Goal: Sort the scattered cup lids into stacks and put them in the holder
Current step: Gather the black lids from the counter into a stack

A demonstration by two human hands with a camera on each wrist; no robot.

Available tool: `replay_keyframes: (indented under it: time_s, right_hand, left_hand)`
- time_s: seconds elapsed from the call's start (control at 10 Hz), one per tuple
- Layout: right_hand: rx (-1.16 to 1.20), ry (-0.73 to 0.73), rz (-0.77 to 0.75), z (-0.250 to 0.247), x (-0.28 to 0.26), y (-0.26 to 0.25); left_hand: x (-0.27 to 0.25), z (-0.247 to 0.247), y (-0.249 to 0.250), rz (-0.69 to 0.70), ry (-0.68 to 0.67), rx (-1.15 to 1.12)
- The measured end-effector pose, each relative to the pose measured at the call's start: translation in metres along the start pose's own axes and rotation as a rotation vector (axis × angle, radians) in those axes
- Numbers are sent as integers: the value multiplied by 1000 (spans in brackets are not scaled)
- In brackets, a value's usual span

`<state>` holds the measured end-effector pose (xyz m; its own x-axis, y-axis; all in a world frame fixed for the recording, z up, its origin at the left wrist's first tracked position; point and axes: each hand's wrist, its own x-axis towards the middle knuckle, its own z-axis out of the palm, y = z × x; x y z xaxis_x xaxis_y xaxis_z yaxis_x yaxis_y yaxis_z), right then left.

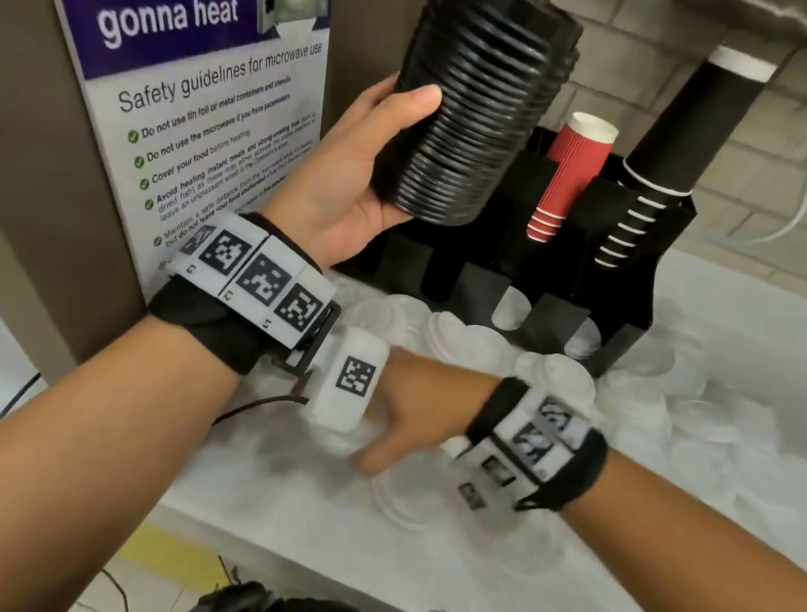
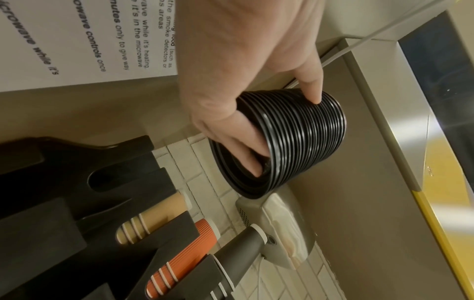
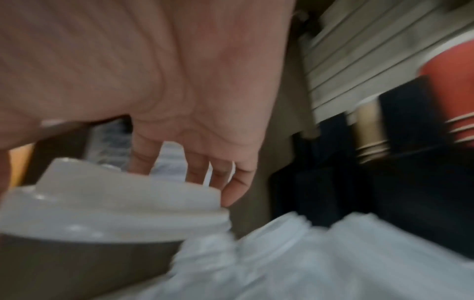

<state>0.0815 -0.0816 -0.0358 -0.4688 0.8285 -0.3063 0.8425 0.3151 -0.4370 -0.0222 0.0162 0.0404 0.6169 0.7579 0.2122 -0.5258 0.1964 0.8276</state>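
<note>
My left hand grips a tall stack of black lids, raised and tilted above the left end of the black holder. In the left wrist view its fingers curl into the stack's open bottom. White lids lie scattered on the counter in front of the holder. My right hand reaches left below the left wrist. In the blurred right wrist view its straight fingers touch the far rim of a white lid.
The holder carries red cups and black cups. A brown cabinet with a microwave safety poster stands close on the left. Clear lids lie at the right. A tiled wall is behind.
</note>
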Motion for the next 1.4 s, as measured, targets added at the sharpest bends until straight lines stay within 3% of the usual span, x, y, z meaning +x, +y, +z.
replay_keyframes:
  time_s: [0.1, 0.2, 0.3, 0.4, 0.5, 0.6, 0.8, 1.0, 1.2, 1.3, 1.4]
  right_hand:
    - [-160, 40, 120, -25, -25, 46]
    - [-480, 20, 421, -39, -46, 81]
    - [-498, 112, 358, -31, -34, 75]
    - [-561, 84, 13, -14, -1, 40]
    - [-688, -112, -243, 13, 30, 2]
    - [-659, -153, -263, 22, 45, -6]
    - [-949, -137, -60, 12, 55, 8]
    - [-1104, -100, -83, 18, 56, 15]
    - [-1106, -50, -85, 31, 49, 16]
    - [-1022, -43, -55, 32, 45, 17]
    - [-770, 99, -69, 21, 38, 21]
  left_hand:
    - [1, 3, 1, 5, 8, -37]
    - [3, 6, -1, 5, 3, -50]
    - [4, 7, -2, 17, 7, -53]
    - [4, 9, -1, 26, 22, -53]
    - [3, 11, 1, 36, 34, -50]
    - [1, 10, 1, 48, 52, -36]
    - [-6, 0, -2, 61, 89, -24]
    - [-10, -7, -10, 55, 110, 6]
    - [-14, -11, -14, 51, 122, 3]
    - [-15, -10, -16, 48, 121, 4]
    - [-14, -8, -19, 45, 112, 4]
